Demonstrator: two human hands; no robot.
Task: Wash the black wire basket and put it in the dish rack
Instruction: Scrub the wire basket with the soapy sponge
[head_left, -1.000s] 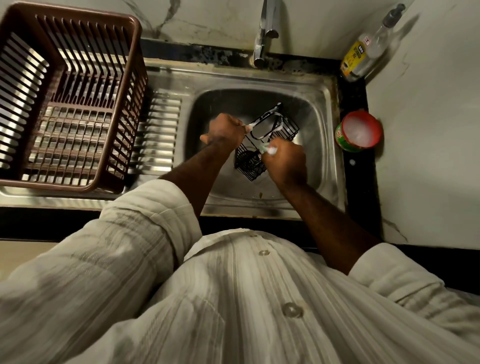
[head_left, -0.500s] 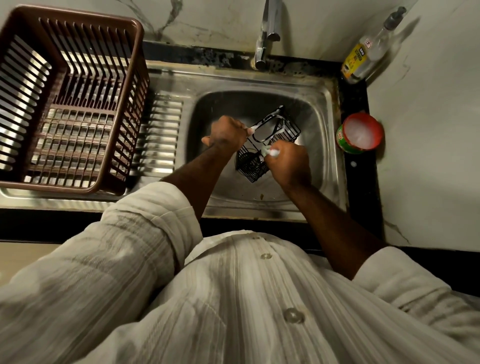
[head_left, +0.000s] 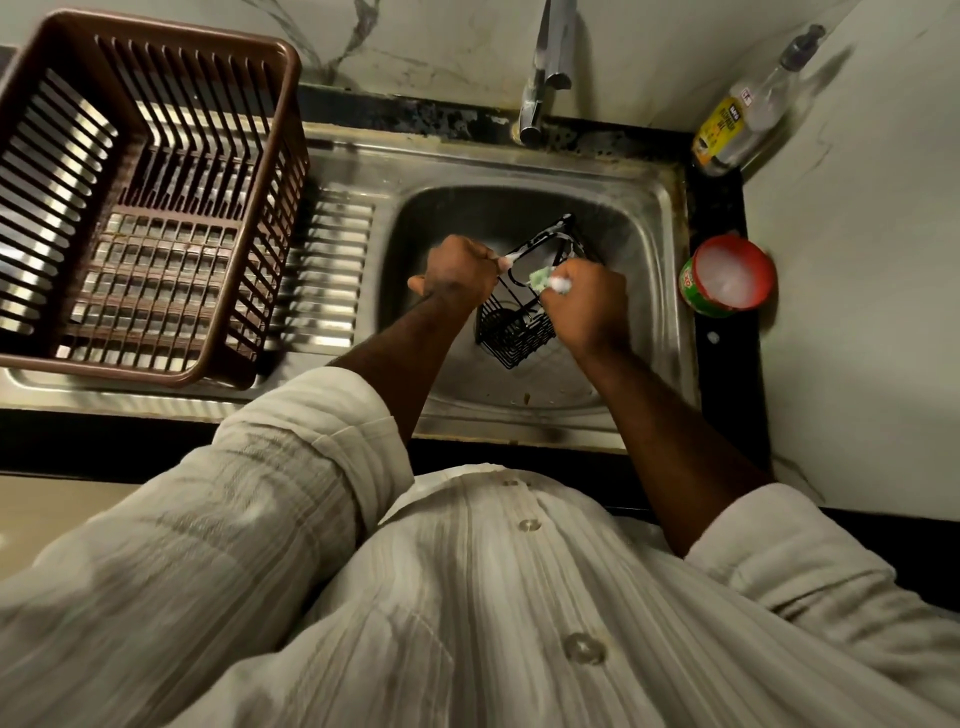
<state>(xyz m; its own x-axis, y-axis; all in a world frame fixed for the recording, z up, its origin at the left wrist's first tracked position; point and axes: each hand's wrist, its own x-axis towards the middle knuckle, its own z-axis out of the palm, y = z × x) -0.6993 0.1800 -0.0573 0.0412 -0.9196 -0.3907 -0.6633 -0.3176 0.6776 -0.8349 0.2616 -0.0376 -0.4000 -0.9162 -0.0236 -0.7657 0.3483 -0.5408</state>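
The black wire basket (head_left: 519, 325) is in the steel sink (head_left: 654, 218), tipped on its side. The left hand (head_left: 460, 270) is curled tight round its soapy top rim. The right hand (head_left: 587, 306) is curled round a small green scrub pad (head_left: 543, 278) and presses it on the rim. The brown dish rack (head_left: 156, 208) sits at 9 o'clock from the sink. The tap (head_left: 545, 78) is at 12 o'clock, a bottle (head_left: 737, 124) at 1 o'clock, and a red soap tub (head_left: 727, 275) at 3 o'clock on the black worktop (head_left: 722, 364)
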